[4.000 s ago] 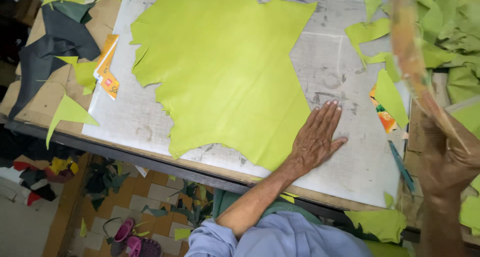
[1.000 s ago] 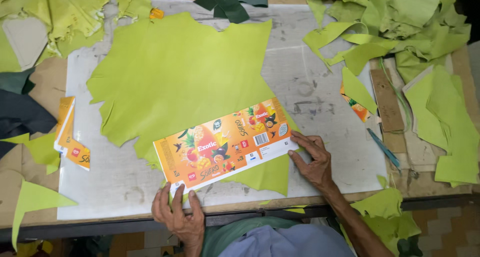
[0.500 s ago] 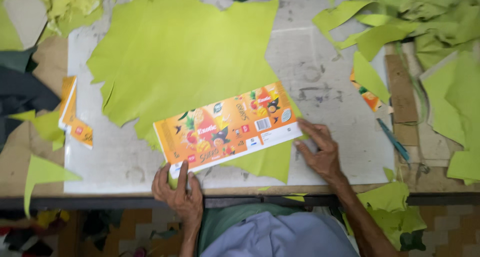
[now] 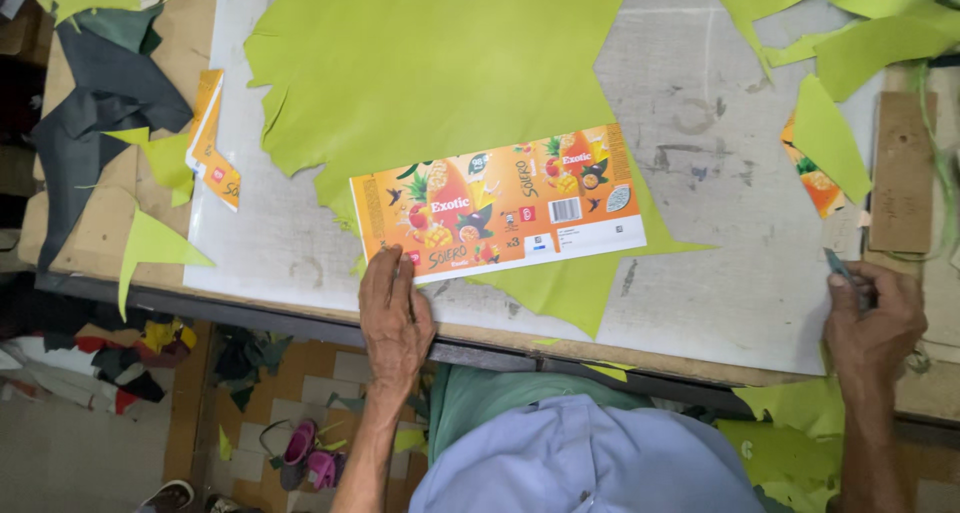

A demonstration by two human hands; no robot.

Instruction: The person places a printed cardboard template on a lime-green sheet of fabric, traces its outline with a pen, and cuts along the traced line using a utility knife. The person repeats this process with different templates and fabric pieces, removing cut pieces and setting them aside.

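Observation:
A large lime-green leather sheet (image 4: 440,73) lies spread on the grey cutting board (image 4: 720,203). An orange printed cardboard template (image 4: 495,208) with fruit pictures rests across the sheet's near edge. My left hand (image 4: 393,318) lies flat with its fingertips pressing the template's near left corner. My right hand (image 4: 872,318) is off to the right at the board's near corner, its fingers closed around a thin bluish-grey tool (image 4: 838,265); what kind of tool it is cannot be told.
Green leather offcuts (image 4: 830,133) lie at the right, over another orange card piece (image 4: 815,183). A brown cardboard strip (image 4: 900,173) sits at far right. Dark grey leather (image 4: 95,113) and folded orange card (image 4: 212,138) lie at left. Scraps and pink sandals (image 4: 305,458) on the floor.
My right hand has left the template's right end and moved right to the board's corner, where it now grips a thin tool. My left hand still holds the template down.

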